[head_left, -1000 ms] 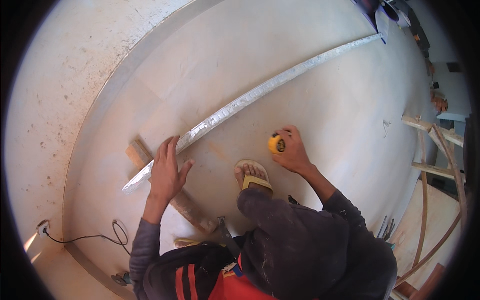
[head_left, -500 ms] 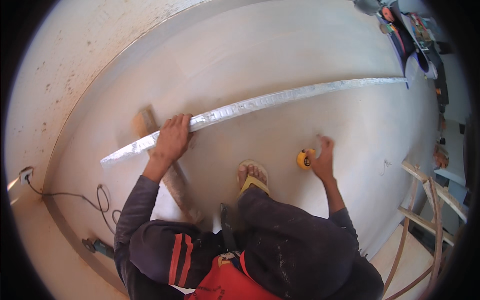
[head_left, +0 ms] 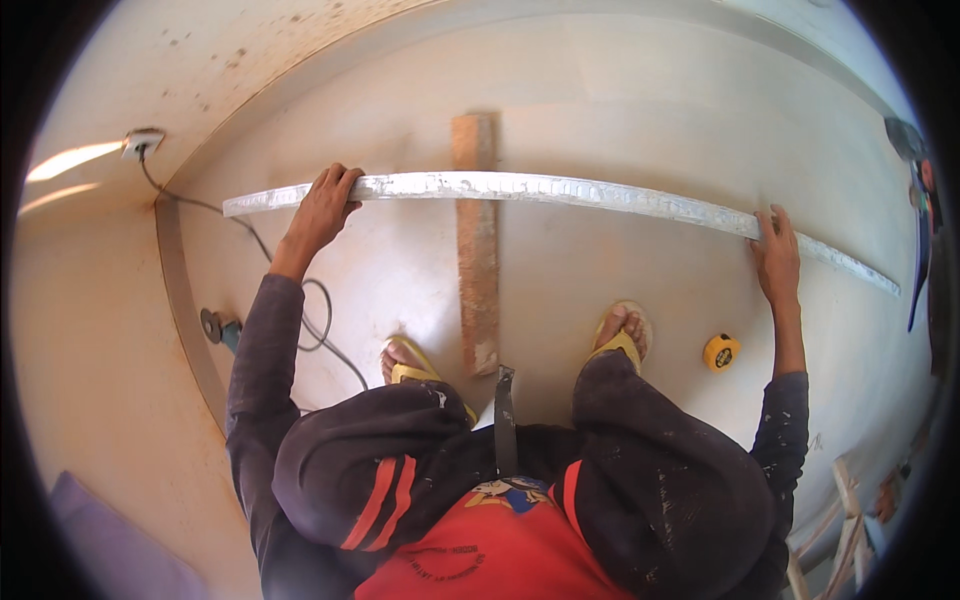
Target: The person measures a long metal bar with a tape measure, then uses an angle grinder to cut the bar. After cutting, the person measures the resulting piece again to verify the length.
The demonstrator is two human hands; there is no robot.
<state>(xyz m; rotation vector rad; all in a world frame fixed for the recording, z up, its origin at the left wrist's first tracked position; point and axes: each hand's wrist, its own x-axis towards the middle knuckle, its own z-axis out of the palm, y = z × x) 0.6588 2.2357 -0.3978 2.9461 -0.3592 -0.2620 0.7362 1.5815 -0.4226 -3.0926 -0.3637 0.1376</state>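
Observation:
A long silver metal bar (head_left: 560, 190), scuffed and smeared with white, runs crosswise in front of me. My left hand (head_left: 325, 205) is closed around it near its left end, fingers over the far edge. Farther along, toward the right end, my right hand (head_left: 778, 255) grips the same bar. Beneath its middle lies a rough wooden board (head_left: 478, 270), pointing from my feet outward. A yellow tape measure (head_left: 720, 352) rests on the floor, left of my right forearm and apart from the hand.
At the left, a power cord (head_left: 260, 240) runs from a wall socket (head_left: 143, 143) past what looks like an angle grinder (head_left: 222, 328). Wooden framing (head_left: 850, 540) stands at the lower right. Dark items (head_left: 920, 190) lie at the far right. My sandalled feet flank the board's near end.
My right hand has left the tape measure and taken hold of the bar. The view has shifted, and the bar now lies more level across it. My left hand stays on the bar.

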